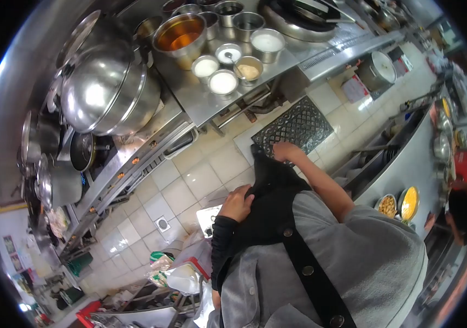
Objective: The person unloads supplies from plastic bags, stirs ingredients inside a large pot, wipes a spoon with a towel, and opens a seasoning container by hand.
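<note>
Your left hand (236, 204) rests half-curled against the black apron (269, 210), your right hand (285, 152) curls by its edge, both grips unclear; floor mat (302, 124) and steel cups (269, 57) occupy upper centre.

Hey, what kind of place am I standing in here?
Most likely a commercial kitchen: large domed steel cookware stands at left, metal containers crowd a steel counter, and a black mat lies on the tiled floor.

Counter (183, 92) ahead, cups (223, 83) on it; domed pot (97, 90) left of it. Mat (293, 130) on floor (195, 177), before counter — side counter (389, 177) right, bowls (409, 205) on it. Apron (269, 205) between left hand (237, 203) and right hand (285, 152).
</note>
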Action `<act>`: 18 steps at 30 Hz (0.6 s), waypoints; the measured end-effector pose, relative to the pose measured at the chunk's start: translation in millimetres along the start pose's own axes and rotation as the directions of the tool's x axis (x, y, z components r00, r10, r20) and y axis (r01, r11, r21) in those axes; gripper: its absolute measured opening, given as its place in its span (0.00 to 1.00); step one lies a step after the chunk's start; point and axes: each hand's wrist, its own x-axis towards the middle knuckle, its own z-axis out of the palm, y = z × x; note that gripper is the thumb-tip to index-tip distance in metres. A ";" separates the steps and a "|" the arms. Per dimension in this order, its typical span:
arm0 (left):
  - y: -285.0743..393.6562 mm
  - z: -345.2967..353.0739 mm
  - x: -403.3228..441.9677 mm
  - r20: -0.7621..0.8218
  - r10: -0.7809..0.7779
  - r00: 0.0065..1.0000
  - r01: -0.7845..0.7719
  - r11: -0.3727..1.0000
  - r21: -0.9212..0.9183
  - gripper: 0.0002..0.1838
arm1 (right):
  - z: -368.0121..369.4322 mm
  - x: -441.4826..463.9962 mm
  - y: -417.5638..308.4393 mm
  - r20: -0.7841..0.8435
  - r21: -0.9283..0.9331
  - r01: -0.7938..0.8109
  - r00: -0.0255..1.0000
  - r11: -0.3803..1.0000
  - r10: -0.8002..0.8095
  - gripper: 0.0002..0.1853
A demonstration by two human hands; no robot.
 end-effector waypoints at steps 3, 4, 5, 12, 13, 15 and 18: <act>19.8 2.9 17.5 0.048 0.028 0.998 -0.031 0.998 0.057 0.22 | 16.1 4.6 43.9 -0.189 0.108 0.012 0.982 0.994 0.008 0.18; 27.0 3.7 26.0 0.063 0.043 0.997 -0.048 0.995 0.083 0.22 | 14.5 7.5 58.4 -0.228 0.148 0.021 0.974 0.989 0.013 0.19; 36.4 3.5 35.4 0.093 0.056 0.994 -0.065 0.993 0.097 0.22 | 15.2 7.4 72.8 -0.270 0.186 0.029 0.963 0.982 0.022 0.21; 138.3 20.0 151.3 0.391 0.201 0.898 -0.298 0.932 0.206 0.24 | -2.5 -28.5 172.5 -0.311 0.459 -0.064 0.923 0.886 0.228 0.45; 159.1 26.8 172.3 0.431 0.224 0.874 -0.340 0.916 0.213 0.24 | -3.7 -41.0 189.5 -0.295 0.458 -0.118 0.915 0.881 0.276 0.45; 205.8 43.8 216.5 0.496 0.291 0.818 -0.430 0.882 0.192 0.24 | -7.5 -59.9 223.3 -0.266 0.454 -0.223 0.890 0.863 0.370 0.45; 262.6 80.8 277.4 0.594 0.404 0.696 -0.593 0.789 0.158 0.24 | 9.4 -87.9 281.0 -0.213 0.582 -0.276 0.856 0.765 0.471 0.45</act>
